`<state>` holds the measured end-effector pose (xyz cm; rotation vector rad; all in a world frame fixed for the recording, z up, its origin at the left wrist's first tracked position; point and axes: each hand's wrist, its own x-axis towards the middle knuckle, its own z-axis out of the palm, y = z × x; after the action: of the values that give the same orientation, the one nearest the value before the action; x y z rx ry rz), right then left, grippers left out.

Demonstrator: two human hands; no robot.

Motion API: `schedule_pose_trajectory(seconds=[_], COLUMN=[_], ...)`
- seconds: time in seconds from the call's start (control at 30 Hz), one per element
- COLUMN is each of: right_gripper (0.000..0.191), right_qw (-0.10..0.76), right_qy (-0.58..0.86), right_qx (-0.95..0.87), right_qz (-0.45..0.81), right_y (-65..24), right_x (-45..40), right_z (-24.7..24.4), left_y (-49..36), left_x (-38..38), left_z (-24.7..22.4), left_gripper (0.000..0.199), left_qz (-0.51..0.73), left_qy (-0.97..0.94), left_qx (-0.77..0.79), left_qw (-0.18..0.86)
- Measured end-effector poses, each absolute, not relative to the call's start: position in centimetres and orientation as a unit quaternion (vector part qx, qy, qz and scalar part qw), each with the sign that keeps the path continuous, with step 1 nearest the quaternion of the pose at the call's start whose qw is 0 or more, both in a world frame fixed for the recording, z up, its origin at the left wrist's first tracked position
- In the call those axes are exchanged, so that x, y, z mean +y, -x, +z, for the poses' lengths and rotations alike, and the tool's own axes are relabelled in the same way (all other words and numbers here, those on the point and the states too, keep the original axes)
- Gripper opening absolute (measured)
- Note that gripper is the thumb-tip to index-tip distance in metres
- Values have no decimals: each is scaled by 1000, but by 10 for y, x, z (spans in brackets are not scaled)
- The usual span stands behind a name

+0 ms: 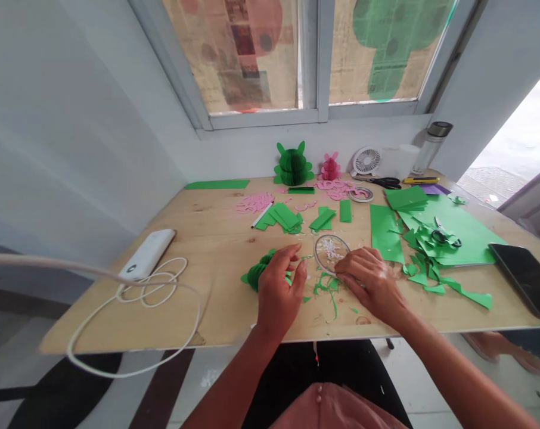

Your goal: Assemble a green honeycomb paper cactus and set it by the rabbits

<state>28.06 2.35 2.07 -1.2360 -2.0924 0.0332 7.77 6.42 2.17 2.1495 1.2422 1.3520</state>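
My right hand (371, 283) is closed on the near right edge of a roll of tape (317, 253), a thin ring tilted up from the table. White scraps (330, 247) show through its opening. To its left, my left hand (281, 286) has thumb and fingers curled towards each other; a tiny pale strip seems to lie at the fingertips, too small to make out. Partly hidden behind that hand, a folded green paper figure (254, 275) rests on the wood. Thin green paper trimmings (328, 286) are scattered between my hands.
Green rectangles (285, 217), pink cuttings (254, 202) and a pen (261, 215) lie further back. Two paper figures, green (293, 167) and pink (330, 168), stand by the wall near a small fan (366, 161). Scissors (446, 239) and a phone (524, 280) are right; a cabled power bank (148, 253) is left.
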Motion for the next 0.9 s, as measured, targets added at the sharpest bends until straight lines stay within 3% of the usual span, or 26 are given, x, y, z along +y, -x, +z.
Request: schedule_pose_trajectory(seconds=[0.27, 0.5, 0.63, 0.73, 0.9], right_gripper=[17, 11, 27, 35, 22], right_qw=[326, 307, 360, 340, 297], right_qy=[460, 457, 495, 521, 488], right_qx=[-823, -834, -790, -782, -821], right_qz=[-72, -23, -31, -41, 14], right_y=[-269, -266, -270, -270, -261], right_x=[9, 1, 3, 7, 5], right_z=[21, 19, 21, 23, 19], left_y=[-89, -91, -86, -84, -85], left_x=[75, 72, 67, 58, 44], left_z=[22, 21, 20, 20, 20], left_gripper=[18, 15, 16, 14, 14], left_qz=[411, 413, 419, 417, 402], left_qy=[-803, -809, -830, -846, -857], left_qx=[432, 413, 366, 330, 316], left_qw=[-28, -63, -39, -46, -71])
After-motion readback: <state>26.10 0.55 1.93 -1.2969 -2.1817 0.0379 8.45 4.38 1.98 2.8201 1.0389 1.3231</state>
